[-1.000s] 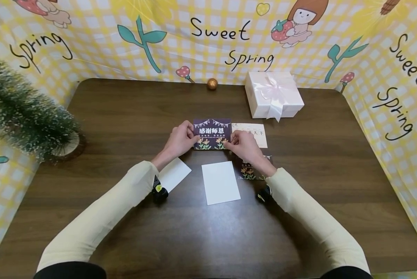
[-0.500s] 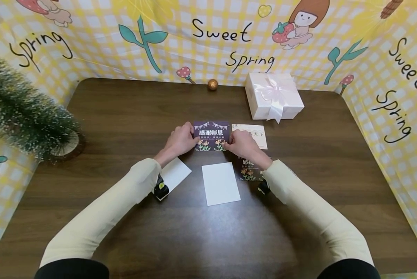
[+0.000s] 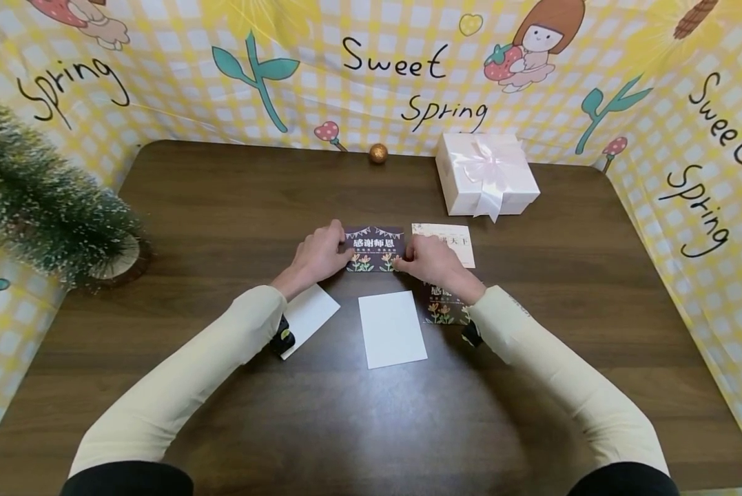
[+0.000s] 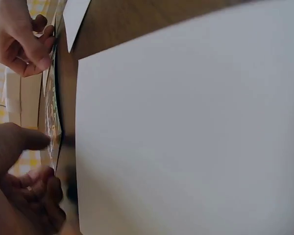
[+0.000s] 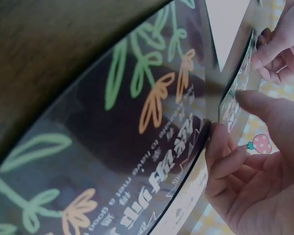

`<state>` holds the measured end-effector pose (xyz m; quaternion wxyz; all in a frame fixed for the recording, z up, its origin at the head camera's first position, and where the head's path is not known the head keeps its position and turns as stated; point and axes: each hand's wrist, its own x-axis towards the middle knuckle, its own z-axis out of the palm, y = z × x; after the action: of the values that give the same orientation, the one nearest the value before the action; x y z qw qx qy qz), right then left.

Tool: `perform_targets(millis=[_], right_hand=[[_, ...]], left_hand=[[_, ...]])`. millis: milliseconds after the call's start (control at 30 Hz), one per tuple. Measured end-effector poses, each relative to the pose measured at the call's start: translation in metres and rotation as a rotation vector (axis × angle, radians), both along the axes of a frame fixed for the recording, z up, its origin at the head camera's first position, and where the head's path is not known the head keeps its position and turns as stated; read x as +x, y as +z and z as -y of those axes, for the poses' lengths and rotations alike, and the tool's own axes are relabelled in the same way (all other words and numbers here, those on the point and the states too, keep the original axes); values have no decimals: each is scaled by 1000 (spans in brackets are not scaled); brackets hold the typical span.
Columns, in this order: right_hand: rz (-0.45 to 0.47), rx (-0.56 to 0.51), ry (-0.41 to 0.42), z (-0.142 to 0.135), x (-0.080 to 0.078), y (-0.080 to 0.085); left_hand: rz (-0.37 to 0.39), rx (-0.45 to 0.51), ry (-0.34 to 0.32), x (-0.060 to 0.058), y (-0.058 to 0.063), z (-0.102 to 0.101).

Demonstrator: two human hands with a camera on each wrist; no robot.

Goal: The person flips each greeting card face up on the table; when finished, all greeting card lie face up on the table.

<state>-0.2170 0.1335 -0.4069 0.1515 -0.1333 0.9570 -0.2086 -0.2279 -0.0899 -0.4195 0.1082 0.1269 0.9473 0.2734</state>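
Observation:
A dark purple card (image 3: 373,249) with white lettering, bunting and orange flowers is held by its two short sides. My left hand (image 3: 321,251) pinches its left edge, thumb on the printed face; the left wrist view shows curled fingers (image 4: 44,188) at the edge. On the opposite edge my right hand (image 3: 434,262) pinches it likewise, its thumb (image 5: 257,105) on the face. Behind the right hand lies a cream card (image 3: 461,238), partly covered. A second dark flowered card (image 3: 445,306) lies under the right wrist, large in the right wrist view.
One blank white card (image 3: 393,329) lies in front of the hands; another (image 3: 311,318) is partly under the left wrist. A white ribboned gift box (image 3: 487,173) and a gold ball (image 3: 378,153) stand at the back. A small frosted tree (image 3: 42,200) is at left.
The held card has come slightly nearer to me and looks flatter to the view, both hands moving with it. Both hands keep their grip; the other cards have not moved.

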Motion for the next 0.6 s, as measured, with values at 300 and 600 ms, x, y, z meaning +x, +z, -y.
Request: perform_targets(millis=[300, 600], right_hand=[[-82, -12, 109, -4, 15, 13], [-233, 21, 361, -17, 53, 13]], left_hand=[[-285, -22, -382, 14, 1, 4], [-448, -138, -633, 45, 7, 4]])
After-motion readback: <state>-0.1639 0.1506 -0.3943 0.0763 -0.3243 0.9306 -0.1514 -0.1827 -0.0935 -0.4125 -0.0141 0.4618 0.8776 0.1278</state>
